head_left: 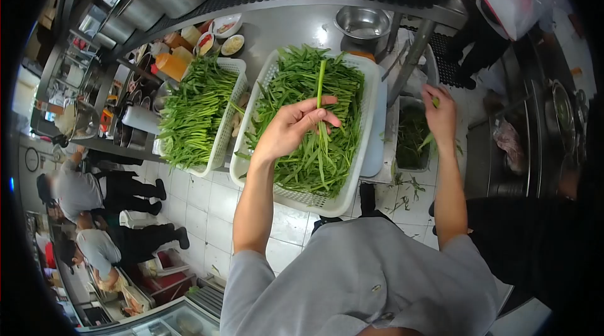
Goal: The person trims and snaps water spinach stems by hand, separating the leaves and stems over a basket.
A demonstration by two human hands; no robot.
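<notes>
My left hand (292,127) is closed on an upright stem of leafy greens (321,81) that looks like water spinach, held between thumb and fingers. Beneath it, a white perforated basket (250,116) is heaped with loose greens (299,72) of the same kind. Off to the right, my right hand (442,112) is closed with a small green piece (435,102) at its fingertips. It hangs over a bin (403,165) that has leafy scraps (412,128) in it. A bit of leaf (428,140) shows just below that hand.
A second basket (234,100) holds aligned greens (195,116) on the left. Behind stand a metal bowl (362,22), bottles (170,67) and small bowls (232,44). An overhead shelf (277,2) carries pots. Scraps litter the tiled floor (412,194); two people (94,188) work at left.
</notes>
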